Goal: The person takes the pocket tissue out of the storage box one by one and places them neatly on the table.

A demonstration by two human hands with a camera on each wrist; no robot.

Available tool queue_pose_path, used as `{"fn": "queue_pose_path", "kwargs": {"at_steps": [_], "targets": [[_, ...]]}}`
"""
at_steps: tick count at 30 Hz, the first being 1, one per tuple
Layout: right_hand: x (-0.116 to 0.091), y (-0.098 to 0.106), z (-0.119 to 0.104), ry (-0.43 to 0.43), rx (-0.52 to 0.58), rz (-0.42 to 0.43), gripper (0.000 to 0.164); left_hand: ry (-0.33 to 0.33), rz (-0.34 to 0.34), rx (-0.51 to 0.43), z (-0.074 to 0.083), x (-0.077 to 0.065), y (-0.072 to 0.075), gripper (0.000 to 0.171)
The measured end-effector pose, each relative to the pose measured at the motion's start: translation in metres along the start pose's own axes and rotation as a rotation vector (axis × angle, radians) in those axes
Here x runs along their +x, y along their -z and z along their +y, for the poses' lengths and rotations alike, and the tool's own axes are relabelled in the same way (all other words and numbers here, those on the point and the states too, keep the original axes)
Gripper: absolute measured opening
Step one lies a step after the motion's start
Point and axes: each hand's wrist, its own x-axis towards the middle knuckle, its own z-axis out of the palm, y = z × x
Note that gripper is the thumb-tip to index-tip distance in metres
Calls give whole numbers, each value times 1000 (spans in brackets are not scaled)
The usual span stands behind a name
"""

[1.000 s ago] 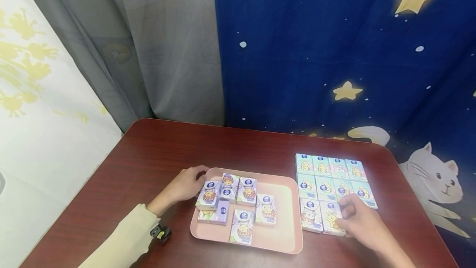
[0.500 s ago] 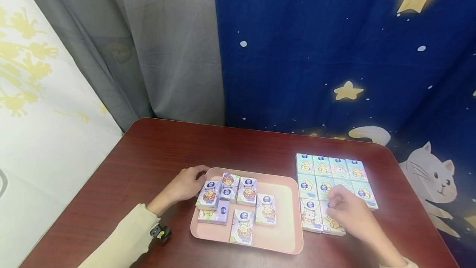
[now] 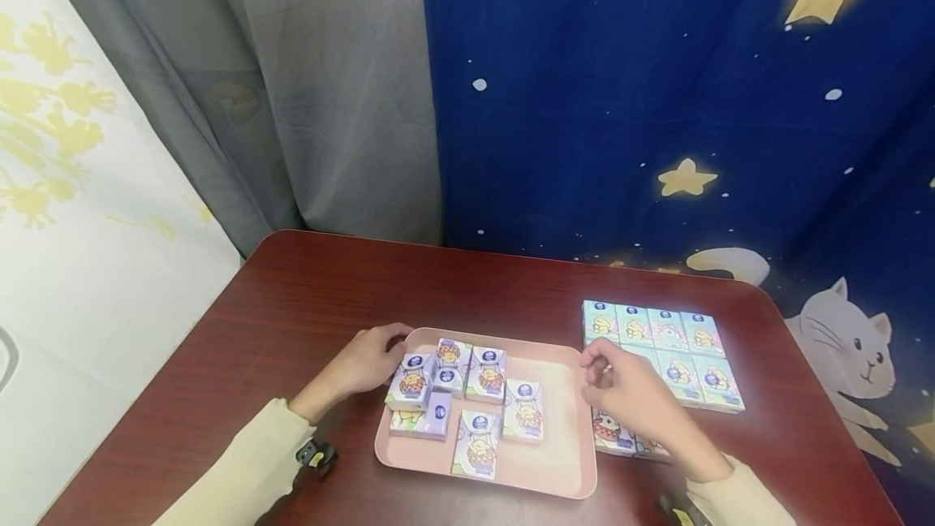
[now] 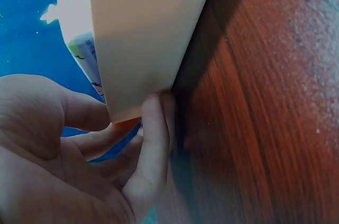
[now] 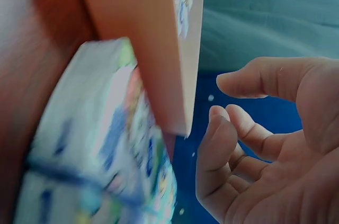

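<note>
A pink tray [image 3: 562, 461] on the table holds several small tissue packs [image 3: 479, 446] with a cartoon print. One pack [image 3: 411, 382] lies partly on top of another at the tray's left end. My left hand [image 3: 370, 361] holds the tray's far left corner. In the left wrist view, the thumb is at the tray's rim [image 4: 143, 38] and the fingers touch its outer side. My right hand [image 3: 635, 396] hovers by the tray's right edge, fingers loosely bent, holding nothing. In the right wrist view, a gap separates its thumb from its fingertips.
To the right of the tray, more tissue packs [image 3: 703, 333] lie side by side in rows, partly covered by my right hand. The dark red table [image 3: 329, 282] reaches back to a grey curtain [image 3: 343, 104] and a blue starry curtain [image 3: 555, 104].
My right hand has moved left from the front of the rows of tissue packs to the tray's right edge. The left hand stays at the tray corner.
</note>
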Motion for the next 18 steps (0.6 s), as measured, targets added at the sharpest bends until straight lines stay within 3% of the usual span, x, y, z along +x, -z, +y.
{"fn": "queue_pose_path", "kwargs": {"at_steps": [9,18], "targets": [[21,-11,-28,74,-89,-146,39,-8,9,9,0,0,0,34],[32,-28,-50,81,-247,-265,49,-10,10,20,0,1,0,33]]}}
